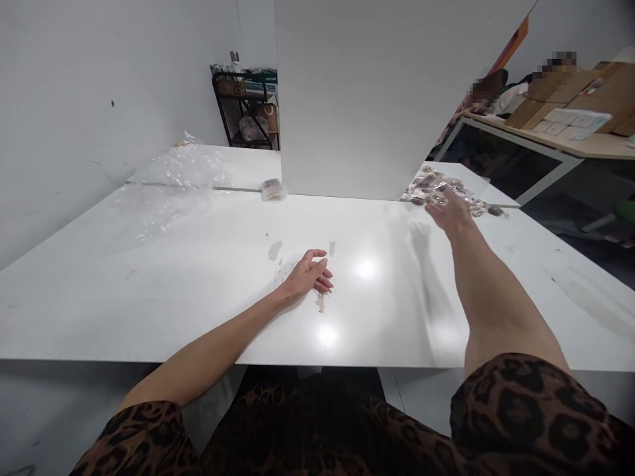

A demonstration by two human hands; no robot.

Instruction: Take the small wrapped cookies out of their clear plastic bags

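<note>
My left hand (308, 274) rests on the white table (208, 311) near its middle, palm turned inward. Its fingers are loosely bent and apart, with nothing visible in them. Farther off on the right, my right hand (452, 210) reaches over a spread of small items in clear plastic wrappers (431, 180). The thumb sticks out from the other fingers, which are slightly blurred against the wrappers. Whether the fingertips touch any item is unclear. What lies inside the wrappers is too small to name.
A tall white panel (357, 99) stands across the table. Left of it are a small clear packet (272, 190) and crumpled clear plastic (186, 168). Behind are a black shelf cart (243, 99) and, at right, another table with cardboard boxes (570, 99) and a person.
</note>
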